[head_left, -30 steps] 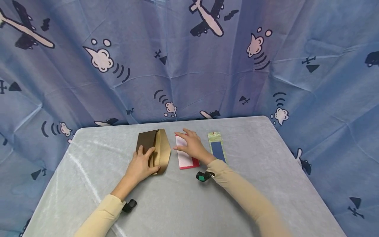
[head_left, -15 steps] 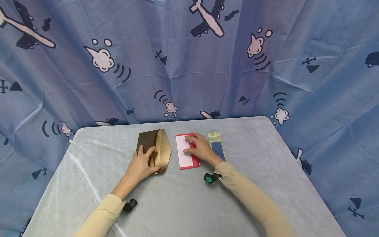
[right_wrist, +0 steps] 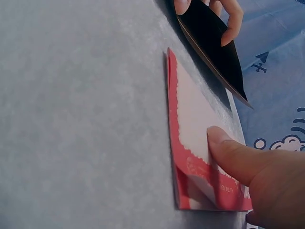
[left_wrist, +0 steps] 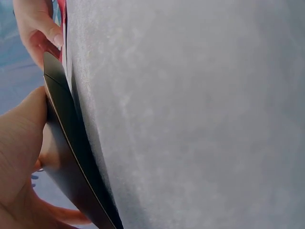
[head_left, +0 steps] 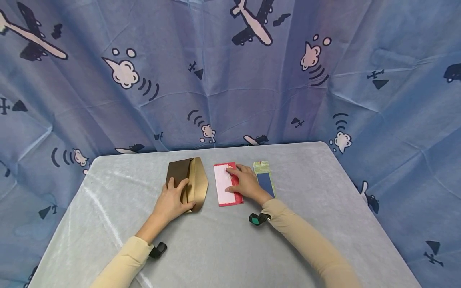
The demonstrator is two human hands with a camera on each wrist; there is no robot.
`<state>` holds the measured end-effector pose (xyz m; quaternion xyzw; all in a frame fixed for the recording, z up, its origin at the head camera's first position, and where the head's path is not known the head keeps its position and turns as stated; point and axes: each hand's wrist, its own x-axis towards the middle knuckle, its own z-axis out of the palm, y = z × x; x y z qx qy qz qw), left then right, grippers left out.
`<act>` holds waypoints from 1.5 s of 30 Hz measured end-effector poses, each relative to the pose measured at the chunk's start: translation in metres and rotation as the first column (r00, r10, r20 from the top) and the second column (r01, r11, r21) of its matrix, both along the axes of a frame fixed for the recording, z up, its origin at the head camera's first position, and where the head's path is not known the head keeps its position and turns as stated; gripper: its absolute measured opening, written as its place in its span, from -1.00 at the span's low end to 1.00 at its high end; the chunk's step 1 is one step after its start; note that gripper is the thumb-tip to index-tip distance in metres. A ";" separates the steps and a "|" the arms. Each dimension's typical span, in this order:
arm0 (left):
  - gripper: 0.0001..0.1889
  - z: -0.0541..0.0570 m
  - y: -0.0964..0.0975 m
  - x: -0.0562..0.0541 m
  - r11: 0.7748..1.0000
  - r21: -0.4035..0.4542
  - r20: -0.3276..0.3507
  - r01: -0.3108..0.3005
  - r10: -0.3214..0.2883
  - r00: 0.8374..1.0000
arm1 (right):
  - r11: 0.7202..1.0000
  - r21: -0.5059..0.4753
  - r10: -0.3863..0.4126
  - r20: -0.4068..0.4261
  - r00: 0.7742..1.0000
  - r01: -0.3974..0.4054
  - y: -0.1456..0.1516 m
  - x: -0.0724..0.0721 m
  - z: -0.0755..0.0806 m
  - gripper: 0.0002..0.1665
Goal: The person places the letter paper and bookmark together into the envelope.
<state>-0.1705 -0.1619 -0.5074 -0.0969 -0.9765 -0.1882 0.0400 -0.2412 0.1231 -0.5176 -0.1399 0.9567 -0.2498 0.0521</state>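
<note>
A dark brown envelope (head_left: 178, 168) with a gold flap (head_left: 201, 180) turned out to the right lies at the left. My left hand (head_left: 173, 201) rests on it with spread fingers, the thumb by its near edge. In the right wrist view the brown envelope (right_wrist: 214, 47) stands slightly raised over its shadow. Right of it lies a folded red-and-white card (head_left: 222, 186) with a scalloped border. My right hand (head_left: 248, 185) touches the card's right side, thumb (right_wrist: 233, 155) on the white face, index finger farther back and apart from it. One red corner (right_wrist: 200, 188) curls up.
A green, narrow packet (head_left: 261, 165) with a dark blue panel lies right of the card, partly behind the right hand. Everything rests on a grey cloth-covered table (head_left: 216, 248). A blue curtain (head_left: 230, 92) with airplane prints hangs behind its far edge.
My right hand has moved from above the card's left part to its right side, baring more of the white face. My left hand has stayed on the brown envelope.
</note>
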 end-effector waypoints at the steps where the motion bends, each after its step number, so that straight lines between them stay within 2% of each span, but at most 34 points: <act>1: -0.17 0.000 0.000 0.000 1.000 0.001 0.000 0.000 0.000 1.000 | 1.000 0.002 -0.001 -0.002 1.000 0.001 0.000 0.000 -0.001 -0.06; 17: -0.17 0.001 0.001 0.000 1.000 -0.001 0.018 0.000 0.000 1.000 | 0.997 -0.045 -0.062 0.010 0.998 0.062 -0.006 0.001 0.004 -0.04; 30: -0.18 0.001 0.001 0.000 1.000 -0.007 0.006 0.001 -0.001 1.000 | 0.995 -0.028 -0.094 0.046 0.995 0.095 -0.008 -0.004 0.009 0.00; 38: -0.17 0.001 0.001 0.000 1.000 -0.001 0.006 0.003 -0.003 1.000 | 0.996 -0.010 -0.093 0.064 0.994 0.094 -0.009 -0.006 0.013 -0.01; 45: -0.18 0.000 0.000 0.000 1.000 -0.003 0.007 0.002 -0.002 1.000 | 0.996 -0.014 -0.083 0.079 0.993 0.084 -0.007 -0.006 0.011 -0.02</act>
